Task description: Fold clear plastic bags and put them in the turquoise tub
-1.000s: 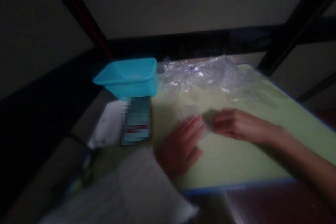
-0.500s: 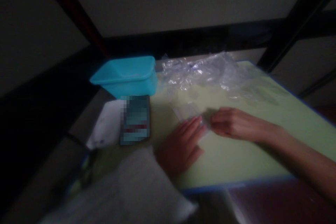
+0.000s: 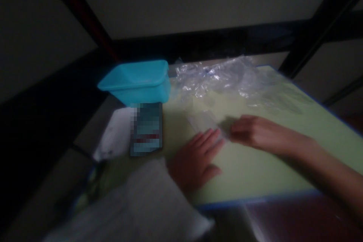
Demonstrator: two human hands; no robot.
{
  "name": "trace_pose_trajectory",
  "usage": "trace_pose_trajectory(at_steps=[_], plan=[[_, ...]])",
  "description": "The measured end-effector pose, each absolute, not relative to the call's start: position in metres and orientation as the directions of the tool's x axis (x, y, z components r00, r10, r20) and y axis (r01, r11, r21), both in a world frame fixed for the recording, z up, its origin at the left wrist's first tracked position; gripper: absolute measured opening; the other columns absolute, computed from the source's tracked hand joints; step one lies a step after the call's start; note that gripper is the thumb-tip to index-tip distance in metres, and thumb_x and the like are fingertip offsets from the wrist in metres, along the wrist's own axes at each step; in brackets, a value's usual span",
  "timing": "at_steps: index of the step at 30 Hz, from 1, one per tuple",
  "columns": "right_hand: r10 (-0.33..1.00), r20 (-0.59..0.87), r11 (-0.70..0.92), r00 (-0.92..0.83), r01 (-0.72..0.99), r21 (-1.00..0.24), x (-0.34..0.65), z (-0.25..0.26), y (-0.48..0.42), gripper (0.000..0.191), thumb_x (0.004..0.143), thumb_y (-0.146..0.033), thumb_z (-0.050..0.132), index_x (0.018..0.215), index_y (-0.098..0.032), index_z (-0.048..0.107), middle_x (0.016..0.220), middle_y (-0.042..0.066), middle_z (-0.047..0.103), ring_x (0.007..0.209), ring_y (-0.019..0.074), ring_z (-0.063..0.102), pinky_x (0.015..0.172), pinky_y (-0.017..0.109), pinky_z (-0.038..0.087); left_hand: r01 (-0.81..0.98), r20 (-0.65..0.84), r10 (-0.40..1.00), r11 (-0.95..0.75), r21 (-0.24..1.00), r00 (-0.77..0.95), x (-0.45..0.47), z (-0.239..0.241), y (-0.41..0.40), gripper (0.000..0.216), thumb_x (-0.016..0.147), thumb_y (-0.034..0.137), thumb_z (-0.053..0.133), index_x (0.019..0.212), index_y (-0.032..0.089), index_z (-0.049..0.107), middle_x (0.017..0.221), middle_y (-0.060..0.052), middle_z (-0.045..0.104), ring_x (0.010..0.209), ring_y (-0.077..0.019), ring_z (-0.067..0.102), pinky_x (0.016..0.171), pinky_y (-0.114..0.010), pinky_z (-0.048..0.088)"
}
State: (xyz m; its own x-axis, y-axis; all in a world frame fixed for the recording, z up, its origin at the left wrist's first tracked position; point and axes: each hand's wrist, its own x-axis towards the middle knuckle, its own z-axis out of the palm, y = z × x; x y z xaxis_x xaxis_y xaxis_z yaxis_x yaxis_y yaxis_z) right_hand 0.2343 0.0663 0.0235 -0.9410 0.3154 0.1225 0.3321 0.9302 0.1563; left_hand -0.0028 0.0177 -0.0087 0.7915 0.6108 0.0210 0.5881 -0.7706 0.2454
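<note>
A small clear plastic sheet or bag (image 3: 202, 120) lies flat on the yellow-green table top. My left hand (image 3: 197, 159) rests on its near part, palm down with the fingers stretched out and the thumb apart. Just to the right, at the edge of the plastic, my right hand (image 3: 246, 132) is closed, its fingers curled under. Its fingertips are hidden, and I cannot tell whether they pinch the plastic. The picture is dark and blurred.
A turquoise plastic basin (image 3: 141, 79) stands at the back left. Crumpled clear plastic bags (image 3: 221, 77) spread along the back of the table (image 3: 272, 181). A pixelated dark flat object (image 3: 147, 130) lies on a white item (image 3: 117, 132) at the left.
The right hand has shifted slightly right. The left hand's fingers have spread a little and its thumb stands further out. The basin and bags stay put.
</note>
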Motion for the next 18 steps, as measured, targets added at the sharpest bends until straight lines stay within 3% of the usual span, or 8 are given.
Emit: trace_pose_trajectory(at_steps=[8,15,18], plan=[[0.253,0.16,0.913,-0.954,0.29,0.285,0.23,0.017,0.062,0.019,0.09,-0.013,0.052,0.074,-0.015,0.062,0.071,0.002,0.056,0.067,0.0154,0.048,0.067,0.033,0.031,0.584,0.009,0.599,-0.783,0.213,0.801,-0.006,-0.01,0.018,0.067,0.09,0.053,0.044,0.144,0.016,0.03,0.154,-0.014,0.021,0.143,-0.0294,0.014,0.114,-0.048,0.019],[0.221,0.19,0.919,-0.957,0.269,0.287,0.229,0.012,0.06,0.02,0.091,-0.011,0.05,0.074,-0.015,0.061,0.072,0.003,0.056,0.07,0.0155,0.049,0.067,0.033,0.032,0.579,0.032,0.598,-0.787,0.214,0.801,-0.01,-0.011,0.018,0.069,0.09,0.059,0.038,0.142,0.015,0.032,0.152,-0.016,0.025,0.143,-0.0308,0.015,0.114,-0.05,0.019],[0.229,0.185,0.937,-0.956,0.268,0.225,0.227,0.015,0.058,0.023,0.091,-0.012,0.049,0.071,-0.015,0.059,0.071,0.002,0.056,0.068,0.0147,0.049,0.066,0.033,0.033,0.579,0.043,0.599,-0.788,0.21,0.8,-0.011,-0.013,0.018,0.071,0.09,0.061,0.035,0.141,0.012,0.033,0.152,-0.017,0.025,0.142,-0.0299,0.016,0.113,-0.049,0.021]])
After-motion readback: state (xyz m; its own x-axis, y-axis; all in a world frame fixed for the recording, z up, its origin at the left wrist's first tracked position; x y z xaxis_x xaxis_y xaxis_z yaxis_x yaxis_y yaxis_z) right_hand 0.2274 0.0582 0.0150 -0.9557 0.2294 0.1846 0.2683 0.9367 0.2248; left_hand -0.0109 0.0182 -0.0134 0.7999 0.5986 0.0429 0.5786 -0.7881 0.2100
